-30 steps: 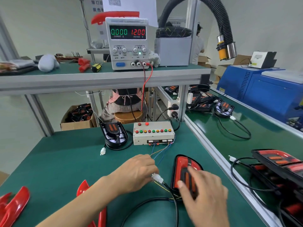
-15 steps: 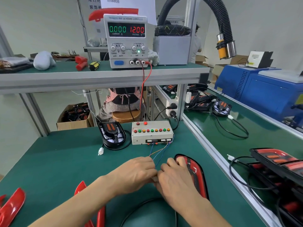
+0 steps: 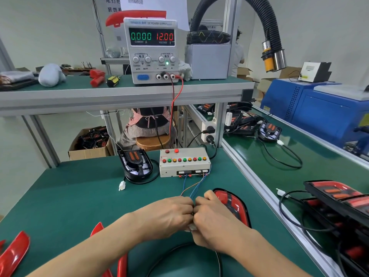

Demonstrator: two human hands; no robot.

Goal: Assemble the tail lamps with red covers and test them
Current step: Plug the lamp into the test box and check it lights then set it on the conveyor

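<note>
- While both hands met knuckle to knuckle at the middle of the green bench, the left hand had its fingers curled inward around something small; what it gripped was hidden between the two hands.
- The right hand was curled the same way, pressed against the left, with a sliver of a pale connector showing beneath the knuckles.
- Thin blue and orange wires ran from the front of the button-studded test box down into the gap between the hands.
- The tail lamp with its red cover lay flat on the bench just beside the right hand, partly hidden by it.
- A black cable curved across the bench under the right wrist.
- Another lamp without a cover sat left of the test box, its white plug lying loose.
- Loose red covers lay at the near left edge.
- On the shelf, the power supply read 0.000 and 12.00.
</note>
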